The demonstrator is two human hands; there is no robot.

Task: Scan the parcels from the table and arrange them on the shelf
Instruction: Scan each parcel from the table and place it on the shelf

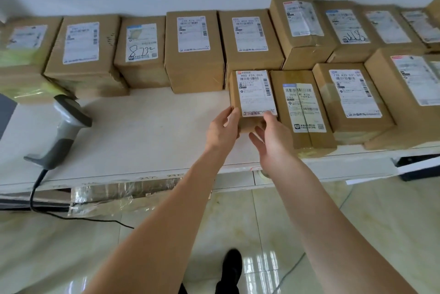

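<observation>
parcel (252,93) | label up, long axis away | both hands' grip: holding near end

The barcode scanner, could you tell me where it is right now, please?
In the head view, the barcode scanner stands on the white table at left, before the back row of parcels, untouched by either hand.

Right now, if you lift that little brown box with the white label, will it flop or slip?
The small brown cardboard box probably stays stiff: its edges look square. It seems light, since the left hand and right hand take only its near end. The bare cardboard sides should not slip much; the glossy white label might.
</observation>
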